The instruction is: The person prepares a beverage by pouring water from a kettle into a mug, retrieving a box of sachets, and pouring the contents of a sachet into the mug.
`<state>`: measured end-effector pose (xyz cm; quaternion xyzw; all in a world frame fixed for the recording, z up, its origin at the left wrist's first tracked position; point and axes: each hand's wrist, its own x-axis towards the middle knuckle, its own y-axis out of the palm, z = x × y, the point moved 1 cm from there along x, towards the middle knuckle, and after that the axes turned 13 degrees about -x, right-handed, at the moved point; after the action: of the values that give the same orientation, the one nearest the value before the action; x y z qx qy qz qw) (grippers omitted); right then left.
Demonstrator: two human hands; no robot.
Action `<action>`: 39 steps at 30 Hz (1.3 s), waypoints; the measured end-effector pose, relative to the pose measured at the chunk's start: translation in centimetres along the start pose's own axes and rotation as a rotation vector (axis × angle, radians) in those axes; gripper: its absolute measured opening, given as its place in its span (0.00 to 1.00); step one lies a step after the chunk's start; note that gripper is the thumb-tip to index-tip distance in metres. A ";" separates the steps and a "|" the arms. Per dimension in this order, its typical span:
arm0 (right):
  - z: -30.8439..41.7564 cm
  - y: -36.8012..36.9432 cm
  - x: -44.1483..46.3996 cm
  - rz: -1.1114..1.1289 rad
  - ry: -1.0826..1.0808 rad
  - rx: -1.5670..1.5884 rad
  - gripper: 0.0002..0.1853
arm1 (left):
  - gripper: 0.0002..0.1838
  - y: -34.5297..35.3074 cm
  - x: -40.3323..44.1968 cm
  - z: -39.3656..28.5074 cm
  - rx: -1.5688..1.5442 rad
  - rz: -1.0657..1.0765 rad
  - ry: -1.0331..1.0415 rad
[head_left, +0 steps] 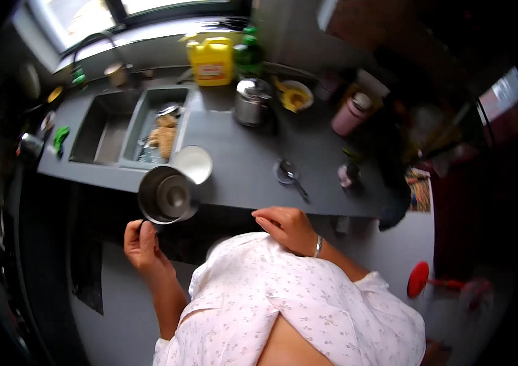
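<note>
My left hand (145, 247) is closed around the dark handle of a steel mug or small pot (167, 195), held out past the counter's front edge. The pot is tipped so that its inside faces me; a pale round bottom shows. Just beyond its rim a white bowl (195, 163) stands on the grey counter (234, 165). My right hand (289, 229) hovers near the counter edge in front of my body, fingers stretched out loosely and holding nothing. Farther right, a spoon (295, 180) rests across a small dish (284, 172).
A double sink (103, 131) is set into the left, with a brown item (163, 135) and metal ware in one basin. Along the back stand a yellow jug (211, 64), a green bottle (248, 55), a lidded steel pot (251, 104) and a pink bottle (350, 114).
</note>
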<state>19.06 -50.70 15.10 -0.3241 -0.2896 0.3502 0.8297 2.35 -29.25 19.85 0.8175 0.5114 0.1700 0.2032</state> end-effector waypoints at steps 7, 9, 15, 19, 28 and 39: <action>-11.3 -0.9 -3.6 -0.057 0.244 -0.142 0.15 | 0.06 2.9 -3.3 3.5 0.039 0.009 -0.125; -14.8 -0.1 -3.9 -0.036 0.269 -0.245 0.27 | 0.07 3.8 -4.2 4.3 0.059 0.004 -0.138; -19.4 3.7 -1.2 -0.039 0.247 -0.452 0.44 | 0.06 5.2 -6.9 6.3 0.097 -0.023 -0.180; -20.7 6.2 0.9 0.018 0.294 -0.451 0.52 | 0.06 5.6 -8.6 6.6 0.123 -0.078 -0.188; -22.8 7.1 2.1 0.051 0.151 -0.429 0.48 | 0.03 6.4 -11.1 6.4 0.044 -0.170 -0.168; -26.6 2.9 0.3 0.114 0.111 -0.435 0.50 | 0.04 8.1 -11.3 5.6 0.052 -0.175 -0.097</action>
<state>36.94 -57.85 -3.50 -0.5298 -0.2931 0.3075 0.7340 6.54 -43.54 18.29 0.7820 0.5745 0.0983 0.2206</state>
